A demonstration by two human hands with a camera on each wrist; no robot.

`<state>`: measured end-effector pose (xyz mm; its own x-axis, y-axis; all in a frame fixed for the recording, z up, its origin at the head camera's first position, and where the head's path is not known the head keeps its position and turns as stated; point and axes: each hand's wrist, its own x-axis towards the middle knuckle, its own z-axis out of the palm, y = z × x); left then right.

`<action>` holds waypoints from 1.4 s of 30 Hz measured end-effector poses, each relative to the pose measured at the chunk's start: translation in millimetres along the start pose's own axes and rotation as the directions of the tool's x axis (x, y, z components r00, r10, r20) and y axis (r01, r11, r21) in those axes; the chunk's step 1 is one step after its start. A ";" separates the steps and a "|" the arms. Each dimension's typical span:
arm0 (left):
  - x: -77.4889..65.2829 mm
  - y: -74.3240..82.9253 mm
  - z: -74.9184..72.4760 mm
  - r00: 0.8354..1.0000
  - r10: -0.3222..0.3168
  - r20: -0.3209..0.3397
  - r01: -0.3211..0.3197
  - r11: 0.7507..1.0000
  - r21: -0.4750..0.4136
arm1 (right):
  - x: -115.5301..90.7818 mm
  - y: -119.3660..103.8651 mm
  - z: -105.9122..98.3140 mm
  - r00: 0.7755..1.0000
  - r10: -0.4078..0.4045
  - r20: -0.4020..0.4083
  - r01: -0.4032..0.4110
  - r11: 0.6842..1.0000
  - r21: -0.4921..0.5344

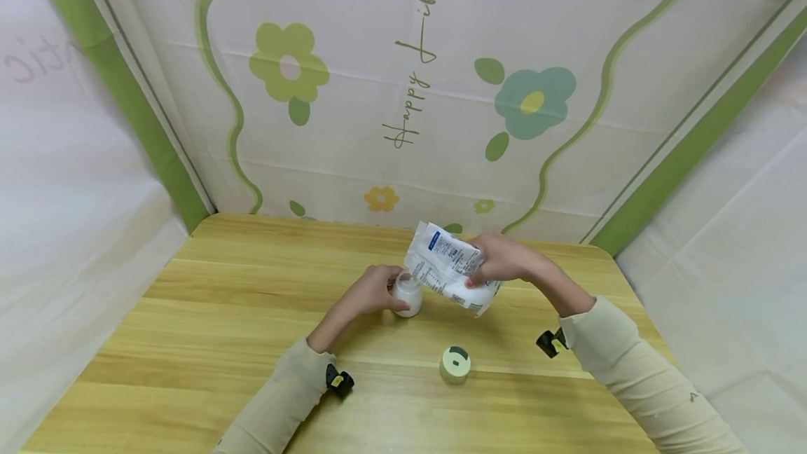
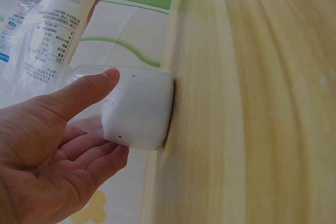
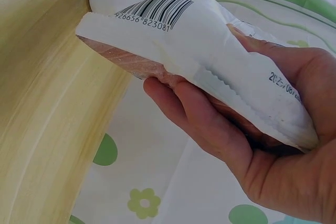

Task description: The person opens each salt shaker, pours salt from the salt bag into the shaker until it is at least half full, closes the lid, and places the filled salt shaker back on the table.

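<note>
A small clear jar (image 1: 408,296) with white contents stands upright on the table. My left hand (image 1: 377,291) holds it from the side, thumb and fingers around it; in the left wrist view, the white fill (image 2: 140,108) takes up the lower part of the jar. My right hand (image 1: 504,258) grips a white printed plastic bag (image 1: 450,268), tilted with its top end down at the jar's mouth. The right wrist view shows the bag's barcode (image 3: 157,11) and a pinkish back face. Whether anything is flowing from the bag cannot be made out.
A pale round lid (image 1: 455,368) with a dark flap lies on the wooden table (image 1: 208,342), nearer me than the jar. Behind the table's far edge hangs a flowered curtain (image 1: 353,125), with white fabric walls at both sides.
</note>
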<state>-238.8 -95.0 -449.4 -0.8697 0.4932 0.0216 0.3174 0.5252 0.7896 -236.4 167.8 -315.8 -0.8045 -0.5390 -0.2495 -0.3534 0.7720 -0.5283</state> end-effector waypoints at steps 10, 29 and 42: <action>0.6 -1.0 0.3 1.000 -0.001 -0.001 0.001 1.000 0.001 | 0.7 0.2 0.4 1.000 0.004 0.003 -0.004 1.000 0.007; -0.3 0.3 0.5 1.000 -0.003 -0.011 0.003 1.000 0.023 | -0.6 0.3 0.5 1.000 -0.001 -0.002 0.001 1.000 -0.002; -0.6 0.9 0.5 1.000 -0.008 -0.014 0.008 1.000 0.030 | -3.6 -1.6 1.1 1.000 0.019 -0.001 -0.019 1.000 0.007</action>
<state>-237.8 -94.5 -449.1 -0.8773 0.4793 0.0240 0.3213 0.5496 0.7712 -232.3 168.2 -315.0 -0.8116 -0.5239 -0.2587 -0.3349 0.7799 -0.5288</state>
